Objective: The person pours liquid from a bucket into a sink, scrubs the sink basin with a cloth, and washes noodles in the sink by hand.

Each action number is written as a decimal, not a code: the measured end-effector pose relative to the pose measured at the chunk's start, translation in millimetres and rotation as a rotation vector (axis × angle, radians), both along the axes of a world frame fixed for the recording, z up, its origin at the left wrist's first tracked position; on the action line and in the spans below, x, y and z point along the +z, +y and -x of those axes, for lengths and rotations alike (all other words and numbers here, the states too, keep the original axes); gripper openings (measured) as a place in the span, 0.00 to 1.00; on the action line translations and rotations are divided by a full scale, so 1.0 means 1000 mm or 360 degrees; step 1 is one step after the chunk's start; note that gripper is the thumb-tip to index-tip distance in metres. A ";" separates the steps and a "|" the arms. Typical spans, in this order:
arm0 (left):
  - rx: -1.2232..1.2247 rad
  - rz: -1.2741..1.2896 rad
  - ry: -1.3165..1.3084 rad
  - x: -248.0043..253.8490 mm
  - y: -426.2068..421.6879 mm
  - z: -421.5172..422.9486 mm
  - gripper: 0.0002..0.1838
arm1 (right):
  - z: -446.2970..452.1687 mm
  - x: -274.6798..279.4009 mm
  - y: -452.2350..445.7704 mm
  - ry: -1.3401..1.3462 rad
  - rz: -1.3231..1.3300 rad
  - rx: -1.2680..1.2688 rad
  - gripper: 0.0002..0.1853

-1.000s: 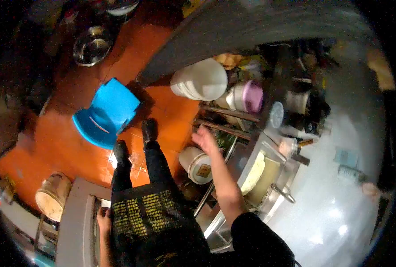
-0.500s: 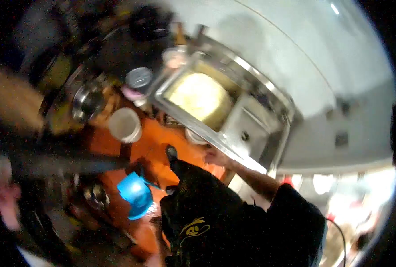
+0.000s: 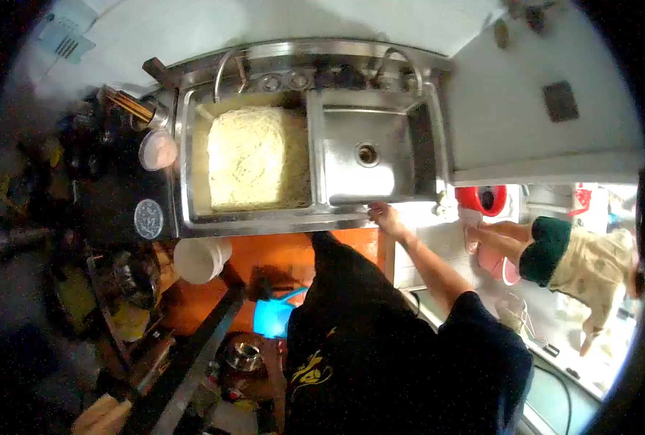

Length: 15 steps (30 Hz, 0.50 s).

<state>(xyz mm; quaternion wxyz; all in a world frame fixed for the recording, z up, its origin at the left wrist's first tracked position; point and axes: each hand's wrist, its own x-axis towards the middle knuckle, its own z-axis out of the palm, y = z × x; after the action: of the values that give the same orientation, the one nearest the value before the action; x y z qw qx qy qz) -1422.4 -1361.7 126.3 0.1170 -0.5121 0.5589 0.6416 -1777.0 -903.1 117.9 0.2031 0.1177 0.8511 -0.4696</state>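
Observation:
My right hand is at the front rim of a steel double sink, its fingers loosely bent and apart. It seems to touch the rim by the right basin, with nothing visible in it. A large heap of pale yellow strands, like noodles, fills much of the left basin. The right basin shows a round drain. No part of my left hand shows; my dark clothing covers the lower middle of the view.
Left of the sink are a cup of chopsticks, a clear tub and a round lid. A white bucket and blue plastic vessel stand below. Another person is at right, near a red basin.
The view has turned and steadied, so the sink now lies level across the top. My right hand appears closer to the sink's front rim. The other person has come into clear view.

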 end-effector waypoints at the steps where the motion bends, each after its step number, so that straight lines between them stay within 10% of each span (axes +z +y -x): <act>1: -0.0025 0.0014 -0.0018 0.004 -0.009 0.012 0.14 | 0.011 0.013 -0.001 -0.0073 -0.0245 0.0049 0.17; 15: 0.0066 -0.0737 -0.0070 -0.077 -0.110 0.188 0.18 | 0.098 0.016 -0.006 0.0137 -0.0504 0.0192 0.24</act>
<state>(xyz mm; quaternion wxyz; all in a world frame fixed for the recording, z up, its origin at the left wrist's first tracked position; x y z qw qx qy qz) -1610.2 -1471.9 49.1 0.2304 -0.4969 0.3836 0.7436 -1874.8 -909.1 133.8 0.1730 0.0768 0.9279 -0.3212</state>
